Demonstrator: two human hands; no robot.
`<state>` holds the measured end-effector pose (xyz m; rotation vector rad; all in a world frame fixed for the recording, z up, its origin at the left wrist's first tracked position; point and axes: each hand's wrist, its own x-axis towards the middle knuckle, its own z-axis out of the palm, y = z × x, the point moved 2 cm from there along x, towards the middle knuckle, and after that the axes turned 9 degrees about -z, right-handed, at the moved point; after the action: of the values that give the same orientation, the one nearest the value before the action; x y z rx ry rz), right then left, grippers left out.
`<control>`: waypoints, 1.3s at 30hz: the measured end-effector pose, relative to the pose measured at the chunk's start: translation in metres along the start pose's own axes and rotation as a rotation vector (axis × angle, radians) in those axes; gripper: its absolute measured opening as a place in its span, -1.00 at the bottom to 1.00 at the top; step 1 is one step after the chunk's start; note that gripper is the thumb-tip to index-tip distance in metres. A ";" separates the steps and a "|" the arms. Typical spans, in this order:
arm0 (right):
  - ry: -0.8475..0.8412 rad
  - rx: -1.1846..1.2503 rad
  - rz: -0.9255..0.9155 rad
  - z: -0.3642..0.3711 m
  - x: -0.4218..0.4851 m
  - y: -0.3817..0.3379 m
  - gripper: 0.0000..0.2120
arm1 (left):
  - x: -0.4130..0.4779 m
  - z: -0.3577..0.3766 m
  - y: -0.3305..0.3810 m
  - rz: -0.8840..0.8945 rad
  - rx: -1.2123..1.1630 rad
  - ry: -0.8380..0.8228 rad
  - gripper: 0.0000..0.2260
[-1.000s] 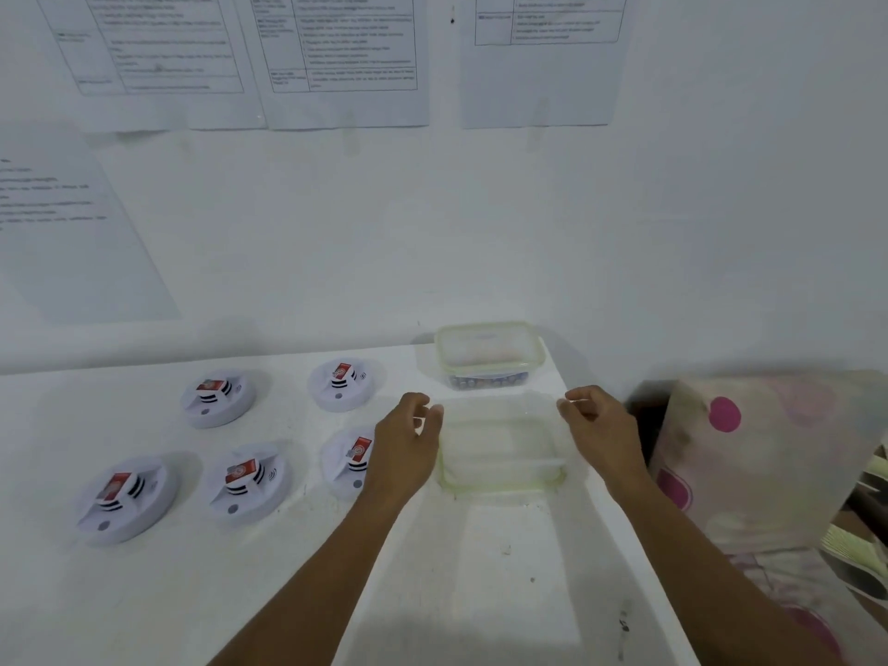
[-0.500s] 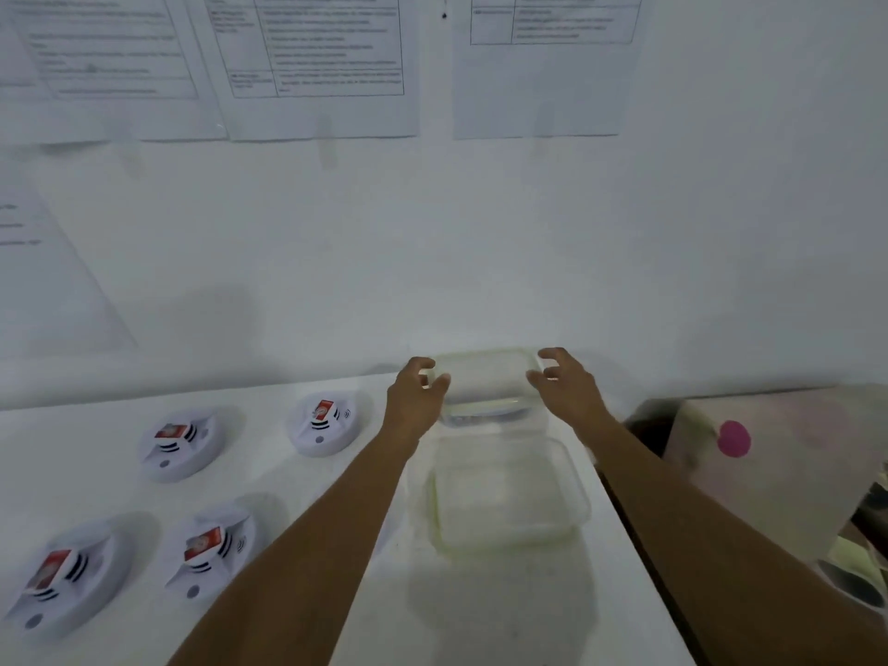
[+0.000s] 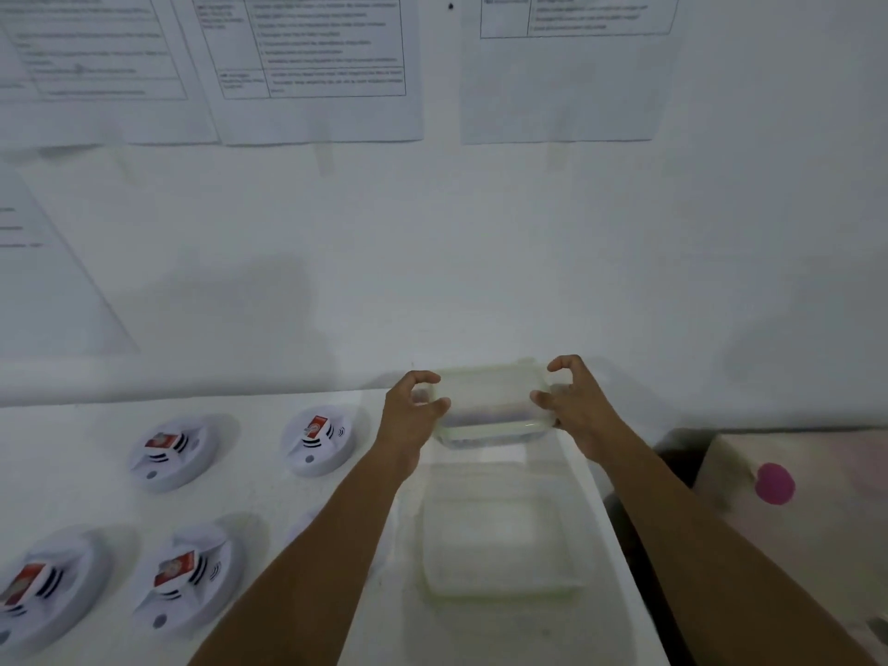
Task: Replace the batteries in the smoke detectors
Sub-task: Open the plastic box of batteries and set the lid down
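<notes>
A clear lidded plastic container [image 3: 490, 406] with dark contents stands at the far edge of the white table [image 3: 288, 560]. My left hand [image 3: 413, 415] grips its left side and my right hand [image 3: 572, 401] grips its right side, fingers curled over the lid. Several white round smoke detectors lie open on the left, each showing a red battery: one [image 3: 317, 439] near my left hand, one [image 3: 166, 451] further left, one [image 3: 185, 581] nearer me, one [image 3: 33, 588] at the left edge. Another is mostly hidden under my left forearm.
An open clear container [image 3: 499, 545] lies on the table between my forearms. Printed sheets [image 3: 312, 64] hang on the white wall behind. Beyond the table's right edge is a pale fabric with a pink dot [image 3: 773, 483].
Both hands left the near open container and reached forward to the far lidded container, closing on its sides. The view tilted up and moved closer.
</notes>
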<state>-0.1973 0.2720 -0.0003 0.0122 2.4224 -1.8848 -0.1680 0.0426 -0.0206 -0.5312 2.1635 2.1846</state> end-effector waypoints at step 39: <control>-0.029 -0.109 0.063 0.035 -0.002 -0.010 -0.39 | 0.008 0.002 0.019 -0.102 0.246 -0.167 -0.37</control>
<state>-0.1937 0.2359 0.0015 0.0536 2.4708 -1.7133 -0.1813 0.0421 -0.0040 -0.4187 2.2179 1.8081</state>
